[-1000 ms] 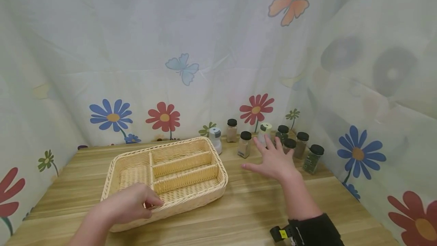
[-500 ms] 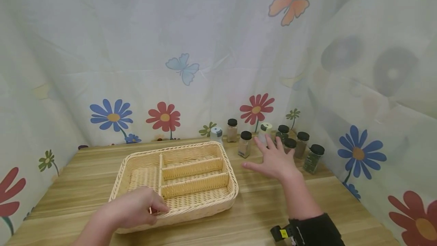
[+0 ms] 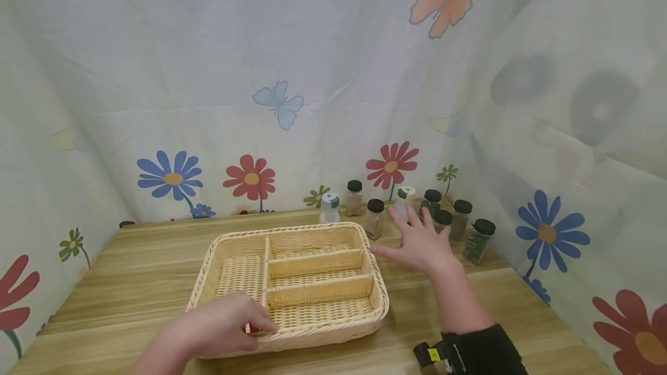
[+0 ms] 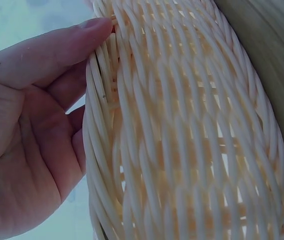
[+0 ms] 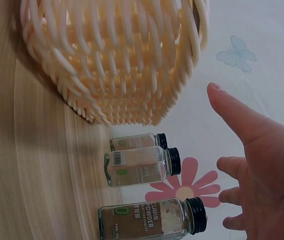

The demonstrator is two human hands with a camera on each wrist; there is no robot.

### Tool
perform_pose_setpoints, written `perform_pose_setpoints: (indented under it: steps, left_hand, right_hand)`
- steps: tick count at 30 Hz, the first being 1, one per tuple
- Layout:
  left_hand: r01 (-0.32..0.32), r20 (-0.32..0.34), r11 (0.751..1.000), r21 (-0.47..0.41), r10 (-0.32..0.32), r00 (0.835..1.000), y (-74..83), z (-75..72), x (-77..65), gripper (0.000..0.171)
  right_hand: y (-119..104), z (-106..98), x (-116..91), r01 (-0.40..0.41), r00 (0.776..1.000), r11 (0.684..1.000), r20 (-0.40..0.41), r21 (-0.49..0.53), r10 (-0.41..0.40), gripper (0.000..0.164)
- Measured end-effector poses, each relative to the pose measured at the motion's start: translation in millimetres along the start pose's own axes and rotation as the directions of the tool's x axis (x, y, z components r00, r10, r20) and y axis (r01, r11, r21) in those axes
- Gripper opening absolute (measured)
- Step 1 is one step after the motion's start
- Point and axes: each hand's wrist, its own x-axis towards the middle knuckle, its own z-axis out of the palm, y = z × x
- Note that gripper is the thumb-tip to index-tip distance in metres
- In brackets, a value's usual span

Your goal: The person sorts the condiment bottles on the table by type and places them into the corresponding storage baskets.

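Printed cloth (image 3: 182,62) is hung around the place, and before it a wooden surface (image 3: 109,300) is seen, by which all things are carried. Toward the near side of this surface, the divided wicker basket (image 3: 323,337) is found. Its near rim is held by the left hand (image 3: 226,323); this grip is narrow, the rim being pinched between thumb and fingers. Since the basket is held at one side only, it could be turned or tilted if it were pulled unevenly. The right hand (image 3: 422,245) is spread wide, and nothing is held in that grip; whether the basket is touched by its thumb cannot be told. If this hand were swept sideways, the dark-capped jars (image 3: 477,242) could be knocked over, because they are crowded together. Just behind the basket's far right corner, the clear jar (image 3: 373,228) could be struck, should the basket be pushed farther; the grey-capped shaker (image 3: 330,207) is similarly exposed.
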Motion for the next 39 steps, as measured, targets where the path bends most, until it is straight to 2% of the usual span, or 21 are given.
perform_pose_setpoints:
  steps: [6, 10, 13, 17, 20, 23, 26, 28, 31, 35, 39]
  left_hand:
    - [-0.043, -0.014, 0.998, 0.035, 0.044, 0.999, 5.2, 4.5, 6.5, 0.019]
    - [-0.046, -0.03, 0.998, 0.043, 0.048, 0.998, 7.9, 4.7, 6.6, 0.019]
    - [-0.002, -0.033, 1.0, 0.026, 0.003, 0.999, 8.4, 3.4, 4.6, 0.023]
    - [0.073, -0.03, 0.997, -0.04, -0.074, 0.997, 8.1, -0.9, 1.2, 0.028]
    - [0.079, -0.068, 0.995, -0.054, -0.082, 0.994, 6.6, -6.2, -3.2, 0.027]
    - [0.079, -0.159, 0.997, -0.009, -0.08, 0.984, 3.6, -13.0, -8.9, 0.028]
    - [0.128, -0.273, 0.992, 0.012, -0.12, 0.955, -2.6, -19.5, -14.6, 0.032]
    - [0.177, -0.34, 0.984, -0.019, -0.173, 0.924, -8.4, -24.0, -17.0, 0.039]
    - [0.244, -0.425, 0.968, -0.066, -0.248, 0.87, -18.9, -31.5, -18.9, 0.051]
    - [0.321, -0.498, 0.94, -0.114, -0.334, 0.8, -31.9, -40.4, -20.5, 0.061]
    - [0.365, -0.533, 0.918, -0.157, -0.389, 0.751, -44.3, -44.9, -22.8, 0.069]
  right_hand:
    - [0.1, -0.2, 0.4, 0.0, 1.0, 1.0, 0.001, -0.003, 0.0, 0.112]
    - [-0.1, -0.4, 0.3, -0.002, 1.0, 1.0, -0.001, 0.0, 0.002, 0.111]
    - [0.0, -0.8, 0.1, -0.001, 1.0, 1.0, -0.001, -0.001, 0.001, 0.111]
    - [0.4, -1.2, 0.1, 0.001, 1.0, 1.0, -0.001, -0.005, -0.001, 0.114]
    - [0.6, -1.3, 0.0, 0.001, 1.0, 1.0, -0.001, -0.005, -0.001, 0.114]
    - [0.7, -1.3, -0.2, 0.0, 1.0, 1.0, -0.001, -0.004, 0.0, 0.113]
    - [1.0, -0.4, 0.1, -0.001, 1.0, 1.0, 0.002, -0.006, 0.001, 0.114]
    - [1.6, 0.2, 0.6, -0.003, 1.0, 1.0, 0.005, -0.006, 0.003, 0.115]
    - [2.7, 0.3, 0.8, -0.007, 1.0, 1.0, 0.009, -0.004, 0.007, 0.116]
    - [3.9, -0.3, 0.8, -0.009, 1.0, 1.0, 0.009, 0.007, 0.009, 0.116]
    - [3.4, 0.3, 1.8, -0.011, 1.0, 1.0, 0.008, 0.011, 0.011, 0.116]
